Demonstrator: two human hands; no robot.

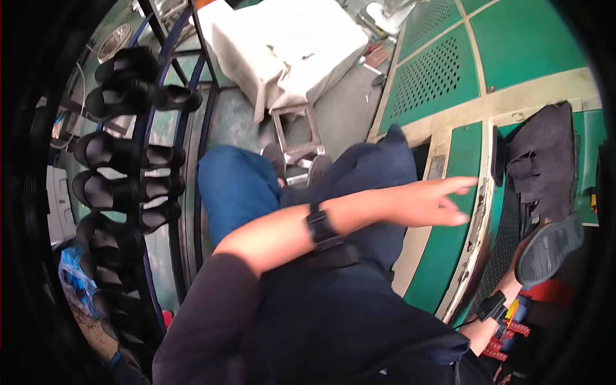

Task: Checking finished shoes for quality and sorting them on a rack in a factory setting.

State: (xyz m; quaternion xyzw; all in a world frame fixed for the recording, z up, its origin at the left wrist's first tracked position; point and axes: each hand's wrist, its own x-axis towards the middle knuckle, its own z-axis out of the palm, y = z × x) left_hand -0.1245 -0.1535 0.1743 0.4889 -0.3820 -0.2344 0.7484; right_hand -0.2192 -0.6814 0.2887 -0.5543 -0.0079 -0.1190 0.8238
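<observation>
My left hand reaches across my lap to the right. It holds nothing, its fingers spread apart beside the worn edge of a green and cream machine. At the far right, my right hand grips a dark shoe, whose patterned grey sole faces me. That shoe hides most of the fingers. Beyond it, a dark cloth drapes over the machine. Each wrist wears a black band.
To my left stands a rack carrying several black shoes. A table under a pale cloth is ahead, with a metal frame below it. Red parts lie at lower right, a blue bag at lower left.
</observation>
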